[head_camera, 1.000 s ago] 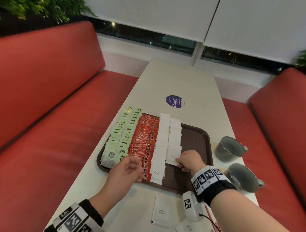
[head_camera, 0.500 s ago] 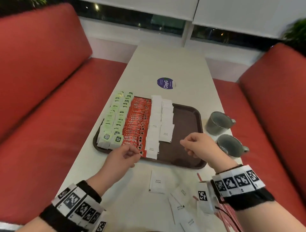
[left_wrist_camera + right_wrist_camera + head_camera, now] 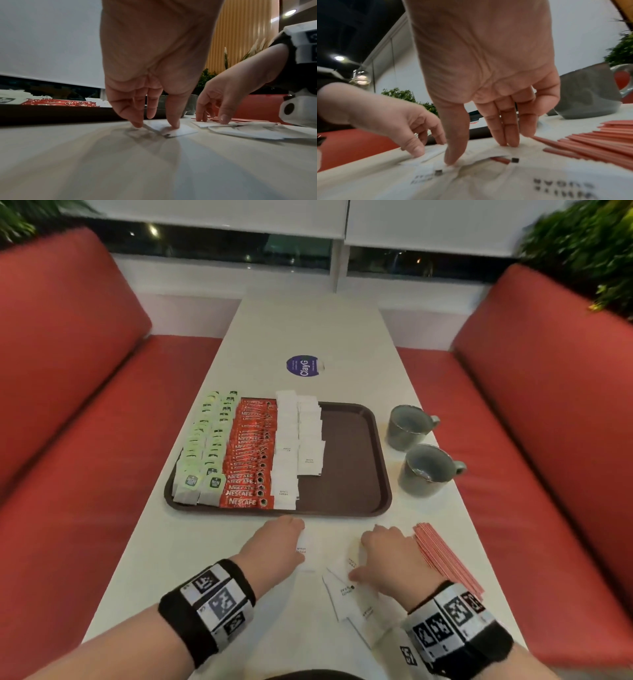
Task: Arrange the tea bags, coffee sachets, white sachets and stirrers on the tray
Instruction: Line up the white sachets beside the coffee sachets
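The brown tray (image 3: pixel 349 460) holds rows of green tea bags (image 3: pixel 205 446), red coffee sachets (image 3: pixel 250 453) and white sachets (image 3: pixel 291 446); its right half is bare. On the table in front of the tray, my left hand (image 3: pixel 277 546) pinches a white sachet (image 3: pixel 180 130) between thumb and finger, one edge lifted. My right hand (image 3: pixel 479 154) touches another white sachet (image 3: pixel 481 152) with straight fingers and thumb. A few more loose white sachets (image 3: pixel 346 594) lie by my right wrist. Pink stirrers (image 3: pixel 445 559) lie in a bundle just right of that hand.
Two grey cups (image 3: pixel 409 426) (image 3: pixel 428 470) stand right of the tray. A round purple sticker (image 3: pixel 303 365) sits on the white table (image 3: pixel 308 326) beyond it. Red benches (image 3: pixel 85 440) run along both sides.
Both hands have drawn back from the tray to the table in front of it and come down on loose white sachets. The head view has tilted down.
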A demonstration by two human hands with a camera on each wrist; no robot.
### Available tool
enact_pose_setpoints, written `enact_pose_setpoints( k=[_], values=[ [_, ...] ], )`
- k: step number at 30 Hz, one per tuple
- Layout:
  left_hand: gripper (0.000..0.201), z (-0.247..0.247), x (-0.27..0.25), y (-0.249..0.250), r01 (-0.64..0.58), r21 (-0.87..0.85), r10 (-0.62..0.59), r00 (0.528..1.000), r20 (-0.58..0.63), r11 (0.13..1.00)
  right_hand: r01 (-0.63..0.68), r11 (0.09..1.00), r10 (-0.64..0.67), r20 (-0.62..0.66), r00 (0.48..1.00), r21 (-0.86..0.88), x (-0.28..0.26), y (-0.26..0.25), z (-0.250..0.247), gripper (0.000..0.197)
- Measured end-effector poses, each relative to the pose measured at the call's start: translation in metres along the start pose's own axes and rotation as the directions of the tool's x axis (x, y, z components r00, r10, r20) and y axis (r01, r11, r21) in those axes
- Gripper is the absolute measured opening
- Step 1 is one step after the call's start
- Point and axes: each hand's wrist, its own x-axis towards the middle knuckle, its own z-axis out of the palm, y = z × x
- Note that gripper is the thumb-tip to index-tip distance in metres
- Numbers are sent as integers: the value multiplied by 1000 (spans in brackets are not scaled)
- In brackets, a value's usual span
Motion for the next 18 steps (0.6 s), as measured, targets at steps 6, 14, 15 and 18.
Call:
enact_pose_setpoints(
  k=[6,14,15,18],
  values=[
    [48,2,-2,0,40,9,-40,999,16,999,-1,1000,1,-31,1000,-24,2,-11,3,50],
    [29,8,-12,-13,41,-96,-47,997,-58,995,33,979,-29,-20,999,199,4,-11,6,29],
    [23,8,-13,-15,50,-137,-59,996,-66,989,48,962,-42,-27,999,270,3,-10,7,28],
    [12,6,-15,-19,59,-276,-90,991,-103,959,114,864,-104,-48,993,490,4,-7,7,23]
  ],
)
